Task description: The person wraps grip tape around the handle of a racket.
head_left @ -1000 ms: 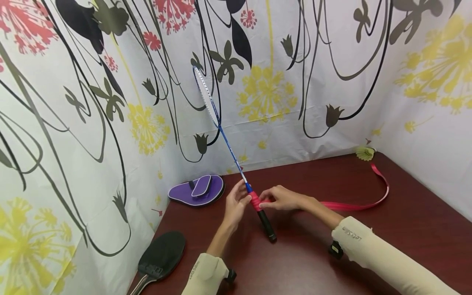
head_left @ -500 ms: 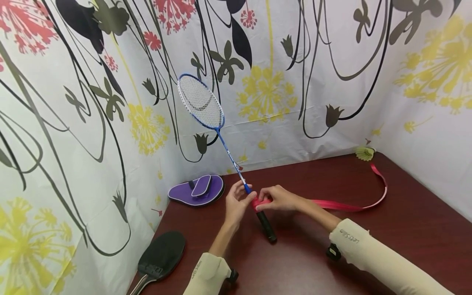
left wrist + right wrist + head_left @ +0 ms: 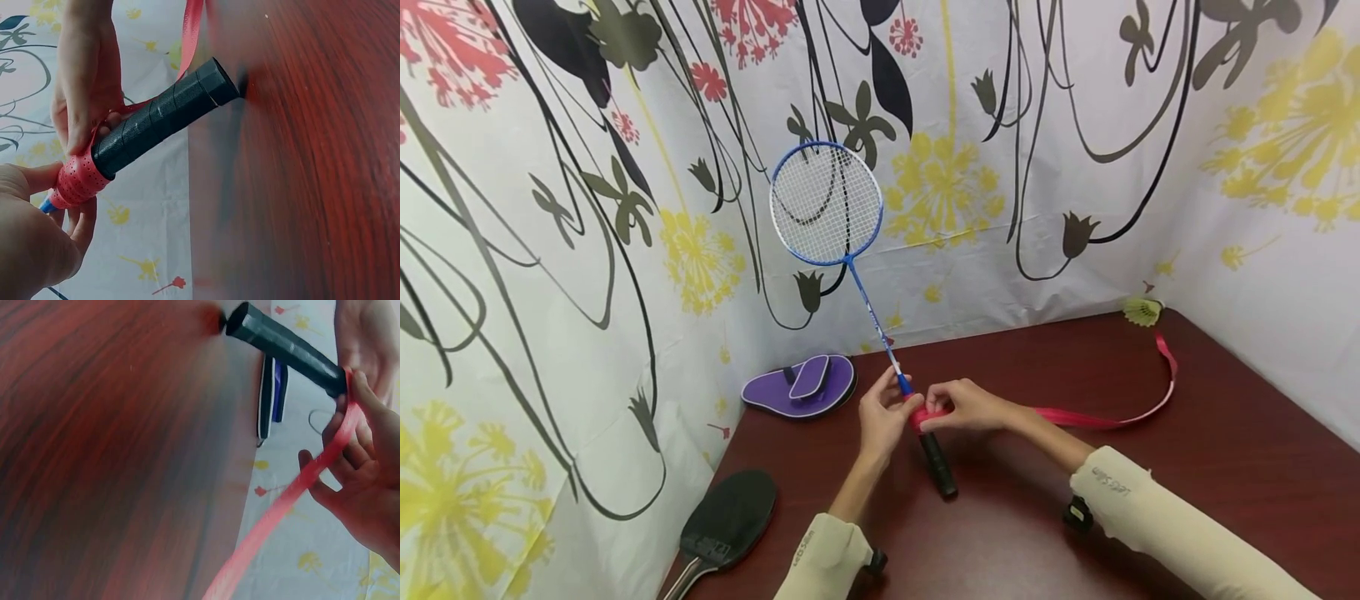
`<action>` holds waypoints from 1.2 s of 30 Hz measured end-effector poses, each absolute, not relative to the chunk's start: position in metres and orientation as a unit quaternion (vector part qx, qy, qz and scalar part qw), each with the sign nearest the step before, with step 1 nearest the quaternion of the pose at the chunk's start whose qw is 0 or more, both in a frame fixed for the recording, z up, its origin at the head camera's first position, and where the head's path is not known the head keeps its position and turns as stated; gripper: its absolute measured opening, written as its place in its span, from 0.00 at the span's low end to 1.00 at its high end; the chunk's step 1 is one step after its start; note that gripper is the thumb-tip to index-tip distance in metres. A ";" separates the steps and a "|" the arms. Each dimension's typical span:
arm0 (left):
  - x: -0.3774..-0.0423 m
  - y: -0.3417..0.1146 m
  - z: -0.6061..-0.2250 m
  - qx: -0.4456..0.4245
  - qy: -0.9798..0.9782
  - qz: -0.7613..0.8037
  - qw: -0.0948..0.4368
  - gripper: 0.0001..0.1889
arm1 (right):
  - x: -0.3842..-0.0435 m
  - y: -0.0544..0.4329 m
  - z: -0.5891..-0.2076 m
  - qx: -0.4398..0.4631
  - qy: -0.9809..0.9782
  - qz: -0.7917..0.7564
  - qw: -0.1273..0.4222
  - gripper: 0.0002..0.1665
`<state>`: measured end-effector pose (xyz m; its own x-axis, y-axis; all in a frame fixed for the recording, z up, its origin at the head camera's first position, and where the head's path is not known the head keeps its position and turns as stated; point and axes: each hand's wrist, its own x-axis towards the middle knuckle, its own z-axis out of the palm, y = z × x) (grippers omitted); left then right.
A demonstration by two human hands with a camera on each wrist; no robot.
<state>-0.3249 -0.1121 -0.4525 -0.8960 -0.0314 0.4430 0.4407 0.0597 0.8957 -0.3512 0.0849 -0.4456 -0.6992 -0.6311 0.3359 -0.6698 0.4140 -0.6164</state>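
"How many rackets are there?"

"Just one, a badminton racket [image 3: 869, 307], its handle [image 3: 937, 462] over the middle of the tabletop [image 3: 1015, 542]. The racket slants, with its strung head up towards the far left."

"And the two hands?"

"Both are on it. The left hand [image 3: 880, 418] grasps the upper handle, its grip of thumb and fingers closed around the part wrapped in red. The right hand [image 3: 973, 404] has its grip pinched on the one strip of red overgrip tape [image 3: 1101, 419], right against the handle. Below that wrap, the handle is black."

"Does the butt touch the tabletop?"

"That cannot be told."

"Where does the tape go?"

"From the right hand it curves over the right side, ending just beside one yellow shuttlecock [image 3: 1142, 312] at the far right corner."

"Anything on the left?"

"Two things: one purple paddle case [image 3: 775, 393] at the far left corner, and one black table tennis paddle [image 3: 730, 512] by the left edge, nearer."

"Sleeves?"

"Two, both cream [image 3: 1172, 512]."
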 end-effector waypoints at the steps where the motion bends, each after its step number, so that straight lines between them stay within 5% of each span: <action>1: -0.324 -0.112 -0.452 -0.141 -0.707 -0.670 0.176 0.34 | -0.352 0.088 -0.445 0.391 -0.838 0.380 0.017 0.12; 6: -0.320 -0.112 -0.448 -0.135 -0.704 -0.676 0.174 0.34 | -0.355 0.103 -0.444 0.408 -0.828 0.386 -0.004 0.05; 22: -0.320 -0.110 -0.449 -0.147 -0.703 -0.678 0.160 0.34 | -0.358 0.111 -0.448 0.394 -0.831 0.393 -0.007 0.05; 36: -0.321 -0.111 -0.450 -0.156 -0.663 -0.725 0.099 0.32 | -0.358 0.100 -0.444 0.416 -0.827 0.372 -0.070 0.21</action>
<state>-0.3215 -0.1106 -0.4502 -0.9318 0.0634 0.3573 0.3503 -0.1002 0.9313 -0.3584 0.1003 -0.4439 -0.6438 -0.7403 0.1939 -0.6364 0.3772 -0.6729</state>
